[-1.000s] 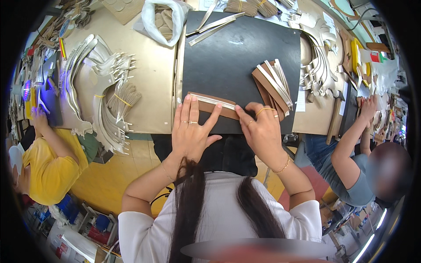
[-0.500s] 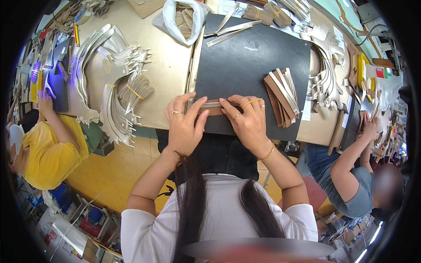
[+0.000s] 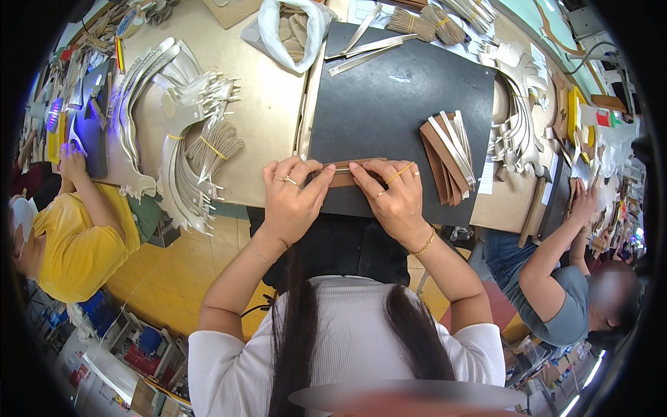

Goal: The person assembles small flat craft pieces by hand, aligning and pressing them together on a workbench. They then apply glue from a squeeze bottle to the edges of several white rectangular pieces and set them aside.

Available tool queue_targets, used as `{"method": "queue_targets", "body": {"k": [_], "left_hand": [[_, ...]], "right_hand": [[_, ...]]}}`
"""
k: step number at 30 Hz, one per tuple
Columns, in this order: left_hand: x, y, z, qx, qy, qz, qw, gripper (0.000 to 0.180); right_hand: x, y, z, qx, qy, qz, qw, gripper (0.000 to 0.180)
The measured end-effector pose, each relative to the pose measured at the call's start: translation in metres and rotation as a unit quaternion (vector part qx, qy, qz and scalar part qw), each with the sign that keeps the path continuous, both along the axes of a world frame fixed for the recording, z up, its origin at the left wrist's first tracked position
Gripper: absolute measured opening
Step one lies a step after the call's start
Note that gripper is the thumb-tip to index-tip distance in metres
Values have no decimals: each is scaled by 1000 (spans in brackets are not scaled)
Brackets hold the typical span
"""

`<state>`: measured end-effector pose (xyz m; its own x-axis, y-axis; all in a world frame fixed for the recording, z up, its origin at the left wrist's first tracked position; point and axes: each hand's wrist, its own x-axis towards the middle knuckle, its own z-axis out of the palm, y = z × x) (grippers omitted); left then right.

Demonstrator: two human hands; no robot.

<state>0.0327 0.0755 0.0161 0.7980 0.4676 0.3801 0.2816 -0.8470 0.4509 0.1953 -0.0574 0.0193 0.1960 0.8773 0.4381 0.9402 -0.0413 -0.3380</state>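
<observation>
A brown leather strip (image 3: 343, 181) lies near the front edge of the black mat (image 3: 389, 90). Along its upper side runs a narrow, pale silvery strip (image 3: 342, 169). At the left end, my left hand (image 3: 293, 198) has thumb and forefinger closed together on the brown strip. My right hand (image 3: 392, 193) grips the other end, fingertips pressed close beside the pale strip and a yellow rubber band looped over its fingers. Both hands cover the strip's ends. To the right sits a fanned stack of brown and silvery strips (image 3: 448, 158).
Three silvery strips (image 3: 368, 48) lie at the mat's back. A white bag of tan pieces (image 3: 292, 31) stands behind. Banded pale curved pieces (image 3: 180, 156) spread leftward, with similar pieces (image 3: 517, 111) at right. Co-workers sit left, in a yellow shirt (image 3: 83, 236), and right, in grey (image 3: 563, 306).
My left hand's fingers, spread before, have drawn together, and its thumb has come up to the brown strip's left end. My right hand stays nearly in place.
</observation>
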Motion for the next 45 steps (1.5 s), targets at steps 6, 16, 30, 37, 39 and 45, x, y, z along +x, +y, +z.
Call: {"method": "queue_targets", "body": {"k": [6,16,30,37,39,45], "left_hand": [[-2,0,-1,-5,-21,-10,1000,30],[4,2,-4,-61,-1,-29,998,28],[-5,-25,3,0,115,-5,993,56],[-9,-31,3,31,147,-13,989,69],[-9,-28,3,30,140,-22,989,67],[-13,-26,1,3,110,-38,993,67]], "right_hand": [[-1,-3,0,-2,11,-5,1000,30],[-1,0,14,-9,35,-36,999,16],[71,-14,65,-16,50,-259,964,24],[74,106,18,5,-2,-20,1000,22],[77,125,13,-2,-48,-19,999,18],[74,133,21,-38,-99,-4,994,18]]}}
